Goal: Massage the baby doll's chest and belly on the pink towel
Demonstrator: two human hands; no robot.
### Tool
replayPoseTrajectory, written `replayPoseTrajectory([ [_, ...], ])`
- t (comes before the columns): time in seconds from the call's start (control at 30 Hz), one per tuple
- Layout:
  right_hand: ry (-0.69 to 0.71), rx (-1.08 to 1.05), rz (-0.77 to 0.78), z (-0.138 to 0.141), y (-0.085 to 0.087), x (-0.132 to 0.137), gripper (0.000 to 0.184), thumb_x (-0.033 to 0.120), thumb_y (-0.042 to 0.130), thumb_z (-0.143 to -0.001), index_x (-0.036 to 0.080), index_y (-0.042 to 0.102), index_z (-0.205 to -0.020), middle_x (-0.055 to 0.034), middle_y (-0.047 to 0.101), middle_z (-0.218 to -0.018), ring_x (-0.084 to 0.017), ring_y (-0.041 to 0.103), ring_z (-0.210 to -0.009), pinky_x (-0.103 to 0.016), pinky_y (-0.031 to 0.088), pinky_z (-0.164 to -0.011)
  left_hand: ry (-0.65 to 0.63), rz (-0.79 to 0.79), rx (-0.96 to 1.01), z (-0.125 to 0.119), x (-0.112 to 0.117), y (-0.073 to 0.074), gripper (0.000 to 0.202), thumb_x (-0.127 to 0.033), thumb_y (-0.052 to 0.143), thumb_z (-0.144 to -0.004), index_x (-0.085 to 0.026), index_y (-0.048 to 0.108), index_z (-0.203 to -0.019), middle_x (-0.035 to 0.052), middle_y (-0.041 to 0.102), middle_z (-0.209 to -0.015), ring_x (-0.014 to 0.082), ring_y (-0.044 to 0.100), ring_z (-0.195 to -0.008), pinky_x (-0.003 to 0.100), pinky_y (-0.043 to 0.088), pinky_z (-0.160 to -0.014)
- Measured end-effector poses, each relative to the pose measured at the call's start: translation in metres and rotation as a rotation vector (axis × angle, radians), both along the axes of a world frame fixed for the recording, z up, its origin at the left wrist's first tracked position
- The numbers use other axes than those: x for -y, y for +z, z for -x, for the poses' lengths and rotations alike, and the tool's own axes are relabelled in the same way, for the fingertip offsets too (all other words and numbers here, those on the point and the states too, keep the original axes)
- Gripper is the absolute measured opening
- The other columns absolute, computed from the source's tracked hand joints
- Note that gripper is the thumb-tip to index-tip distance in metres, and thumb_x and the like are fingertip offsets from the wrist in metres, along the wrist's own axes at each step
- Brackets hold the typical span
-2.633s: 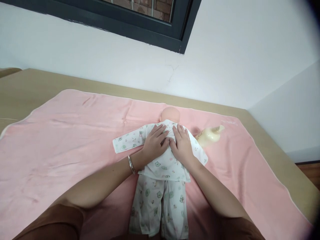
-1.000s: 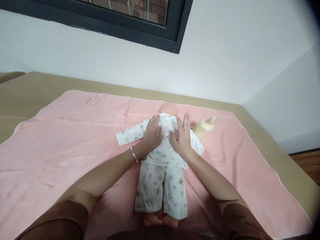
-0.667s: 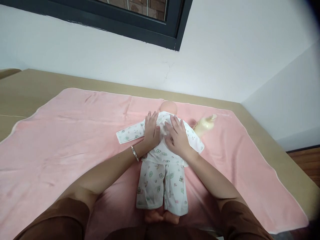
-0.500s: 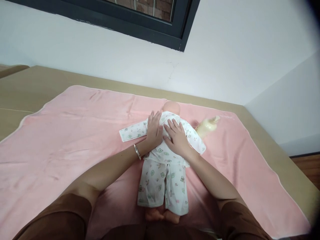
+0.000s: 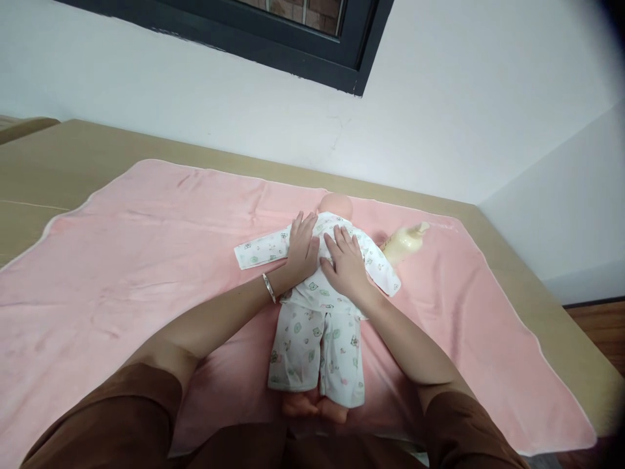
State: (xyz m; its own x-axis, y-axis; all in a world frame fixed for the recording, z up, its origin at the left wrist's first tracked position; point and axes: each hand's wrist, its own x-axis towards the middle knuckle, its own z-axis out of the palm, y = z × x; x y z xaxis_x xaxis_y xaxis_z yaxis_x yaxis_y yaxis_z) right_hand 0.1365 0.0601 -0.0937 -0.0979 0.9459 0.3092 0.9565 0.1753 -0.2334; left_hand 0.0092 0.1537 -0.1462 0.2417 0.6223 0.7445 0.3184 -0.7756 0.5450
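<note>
Your right hand (image 5: 347, 260), raised a second ago, now lies over the baby doll (image 5: 317, 296)'s torso, so both hands touch its top. Your left hand (image 5: 303, 251) rests toward ten o'clock; all fingers spread loosely, gripping nothing. The doll lies on the pink blanket (image 5: 170, 273), head at twelve, white printed pyjamas lightly creased.

The head-worn camera looks forward and down from close above the near side of the table (image 5: 122, 142), facing the wall (image 5: 195, 104) and window (image 5: 273, 39).
</note>
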Motion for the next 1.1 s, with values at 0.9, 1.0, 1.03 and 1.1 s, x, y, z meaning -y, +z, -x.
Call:
replayPoseTrajectory([
  [0.9, -0.104, 0.014, -0.077, 0.006, -0.007, 0.001, 0.060, 0.033, 0.047, -0.092, 0.014, 0.043, -0.149, -0.0138, 0.029, -0.164, -0.034, 0.020, -0.153, -0.057, 0.015, -0.123, -0.036, 0.084, -0.154, -0.008, -0.003, 0.007, 0.060, -0.052, 0.018, -0.104, -0.020, 0.061, -0.131, 0.0102, 0.058, -0.143, 0.0238, 0.047, -0.139, 0.051, 0.028, -0.122],
  [1.0, -0.107, 0.019, -0.097, 0.006, -0.008, 0.001, 0.059, 0.033, 0.047, -0.092, 0.016, 0.044, -0.149, -0.0133, 0.031, -0.163, -0.034, 0.023, -0.152, -0.057, 0.017, -0.122, -0.028, 0.092, -0.186, -0.008, 0.000, 0.009, 0.059, -0.049, 0.018, -0.104, -0.019, 0.061, -0.131, 0.0113, 0.057, -0.144, 0.0238, 0.047, -0.140, 0.051, 0.027, -0.123],
  [1.03, -0.109, 0.019, -0.098, 0.006, -0.008, 0.001, 0.060, 0.033, 0.047, -0.092, 0.016, 0.044, -0.149, -0.0132, 0.031, -0.163, -0.034, 0.023, -0.152, -0.057, 0.017, -0.122, -0.026, 0.093, -0.194, -0.008, 0.000, 0.010, 0.059, -0.049, 0.017, -0.104, -0.018, 0.060, -0.132, 0.0115, 0.057, -0.144, 0.0238, 0.047, -0.140, 0.051, 0.027, -0.123],
  [1.1, -0.112, 0.018, -0.095, 0.006, -0.008, 0.002, 0.060, 0.033, 0.047, -0.092, 0.015, 0.044, -0.149, -0.0133, 0.031, -0.163, -0.033, 0.023, -0.152, -0.057, 0.017, -0.122, -0.019, 0.092, -0.209, -0.008, 0.002, 0.011, 0.060, -0.048, 0.017, -0.105, -0.018, 0.060, -0.133, 0.0115, 0.057, -0.145, 0.0236, 0.046, -0.140, 0.050, 0.027, -0.123],
])
